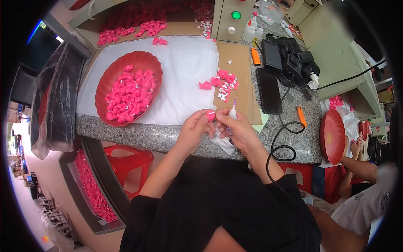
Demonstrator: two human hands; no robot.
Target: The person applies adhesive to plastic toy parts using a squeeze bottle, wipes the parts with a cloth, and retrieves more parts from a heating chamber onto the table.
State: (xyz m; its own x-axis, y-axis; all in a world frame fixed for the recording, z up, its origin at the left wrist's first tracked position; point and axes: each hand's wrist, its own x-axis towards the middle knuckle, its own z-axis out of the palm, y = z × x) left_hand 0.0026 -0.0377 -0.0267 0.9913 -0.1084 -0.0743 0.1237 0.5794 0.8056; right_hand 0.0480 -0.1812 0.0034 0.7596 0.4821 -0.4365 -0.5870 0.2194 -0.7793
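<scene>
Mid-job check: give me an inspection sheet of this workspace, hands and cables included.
Surface: speckled tabletop, partly under white sheet and cardboard.
Job's things: red bowl of pink pieces; more loose outside it.
Clutter: dark phone-like slab, right of the cardboard.
Hands: left hand holds pink piece; right hand holds needle-tipped applicator.
Cables: black cable loops on the tabletop's right side.
Surroundings: another person's arm near second red bowl.

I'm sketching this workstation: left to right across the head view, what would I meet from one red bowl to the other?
Filled red bowl, left hand, right hand, flat black device, lower orange item, second red bowl.
</scene>
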